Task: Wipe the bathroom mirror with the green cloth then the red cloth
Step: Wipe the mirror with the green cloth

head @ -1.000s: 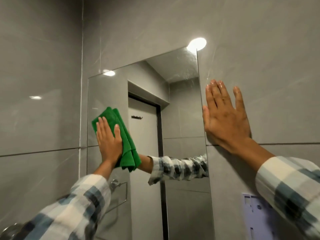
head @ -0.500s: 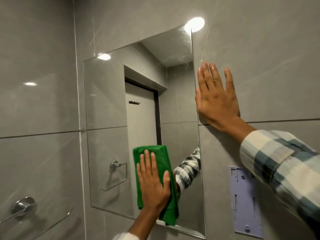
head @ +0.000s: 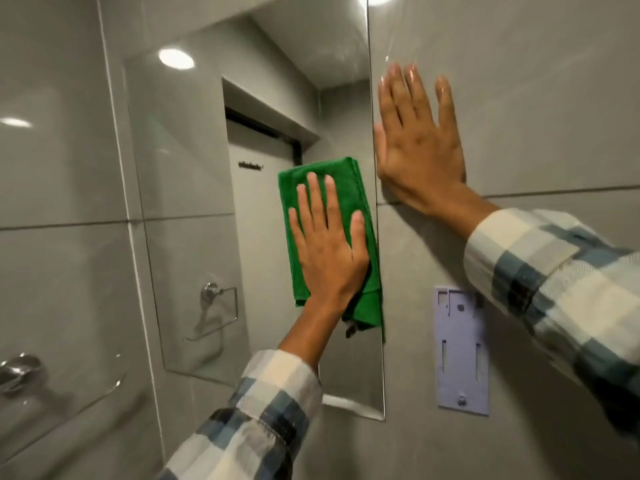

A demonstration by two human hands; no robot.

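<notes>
The frameless mirror hangs on the grey tiled wall and fills the middle of the view. A folded green cloth lies flat on the glass near the mirror's right edge, about mid-height. My left hand presses on the cloth with fingers spread and pointing up. My right hand rests flat on the wall tile just right of the mirror's edge, fingers apart, holding nothing. No red cloth is in view.
A pale purple plastic wall bracket is fixed to the tile below my right arm. A chrome towel bar mount sticks out at the lower left. The mirror reflects a towel ring and a white door.
My left hand has slid the green cloth from the mirror's upper left down to its bottom, then up and right along the right edge. My right hand stays flat on the wall.
</notes>
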